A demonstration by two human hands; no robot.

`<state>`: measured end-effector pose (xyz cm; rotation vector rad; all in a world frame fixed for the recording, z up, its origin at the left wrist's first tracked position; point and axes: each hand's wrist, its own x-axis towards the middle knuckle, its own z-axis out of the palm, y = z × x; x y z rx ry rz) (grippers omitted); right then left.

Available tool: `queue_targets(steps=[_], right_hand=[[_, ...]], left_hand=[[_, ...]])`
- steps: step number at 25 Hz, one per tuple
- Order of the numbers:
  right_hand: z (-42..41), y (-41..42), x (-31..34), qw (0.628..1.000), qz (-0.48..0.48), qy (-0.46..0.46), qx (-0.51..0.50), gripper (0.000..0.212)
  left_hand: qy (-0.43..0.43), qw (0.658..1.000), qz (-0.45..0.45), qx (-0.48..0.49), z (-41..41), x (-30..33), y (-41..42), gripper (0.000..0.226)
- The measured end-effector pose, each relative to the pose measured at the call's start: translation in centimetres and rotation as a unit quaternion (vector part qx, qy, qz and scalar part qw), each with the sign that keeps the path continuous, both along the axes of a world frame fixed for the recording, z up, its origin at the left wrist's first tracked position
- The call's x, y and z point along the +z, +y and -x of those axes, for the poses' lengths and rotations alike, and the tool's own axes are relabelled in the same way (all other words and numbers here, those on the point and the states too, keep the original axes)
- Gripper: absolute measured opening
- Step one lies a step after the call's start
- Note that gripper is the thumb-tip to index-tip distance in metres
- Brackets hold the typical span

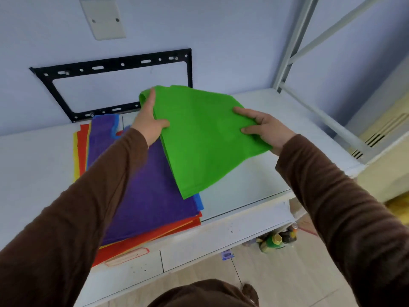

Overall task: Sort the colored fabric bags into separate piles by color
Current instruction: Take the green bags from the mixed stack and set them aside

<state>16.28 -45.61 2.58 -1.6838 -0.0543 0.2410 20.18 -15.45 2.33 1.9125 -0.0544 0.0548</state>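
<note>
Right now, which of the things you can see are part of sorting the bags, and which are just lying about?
Part of the job:
green bag, held by the left hand and right hand
purple bag topping the mixed stack
blue, red and yellow bags beneath it

Just lying about:
black wall bracket
bottles on the floor
metal shelf frame

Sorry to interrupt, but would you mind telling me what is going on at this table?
A person is sorting fabric bags by colour. Both hands, left hand and right hand, hold a green bag above the white table. The mixed stack, purple on top over blue, red and yellow, lies at the left.
</note>
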Motion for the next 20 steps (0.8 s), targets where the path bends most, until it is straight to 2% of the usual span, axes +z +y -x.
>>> queue_targets(steps=[3, 5, 8, 10, 12, 13, 15, 20], right_hand=[[-3.0, -6.6, 4.1, 0.997, 0.025, -0.059, -0.043, 0.061], [-4.2, -11.4, 6.0, 0.991, 0.006, -0.113, -0.074, 0.063], [-4.2, -18.6, 5.1, 0.988, -0.006, -0.13, -0.088, 0.067], [-3.8, -22.7, 0.9, 0.993, 0.041, -0.068, -0.083, 0.068], [-3.6, -25.4, -3.5, 0.991, 0.106, 0.035, -0.072, 0.067], [-3.5, -26.2, -5.2, 0.985, 0.134, 0.081, -0.068, 0.066], [-3.7, -27.3, -7.3, 0.978, 0.162, 0.12, -0.054, 0.064], [-4.5, -28.6, -9.1, 0.962, 0.261, 0.051, -0.058, 0.061]], left_hand=[[-0.043, 0.998, 0.048, -0.016, -4.3, 3.6, -7.3, 0.098], [-0.073, 0.994, 0.082, -0.02, -6.1, 5.5, -12.4, 0.097], [-0.08, 0.991, 0.1, -0.037, -8.4, 4.4, -18.9, 0.098], [-0.009, 0.996, 0.08, -0.043, -9.7, -0.2, -21.8, 0.1], [0.132, 0.987, 0.075, -0.049, -9.2, -4.9, -24.5, 0.097], [0.179, 0.98, 0.062, -0.054, -8.7, -6.9, -25.7, 0.094], [0.181, 0.983, 0.019, -0.026, -8.0, -9.3, -27.2, 0.092], [0.115, 0.983, -0.14, 0.018, -8.2, -9.1, -28.8, 0.088]])
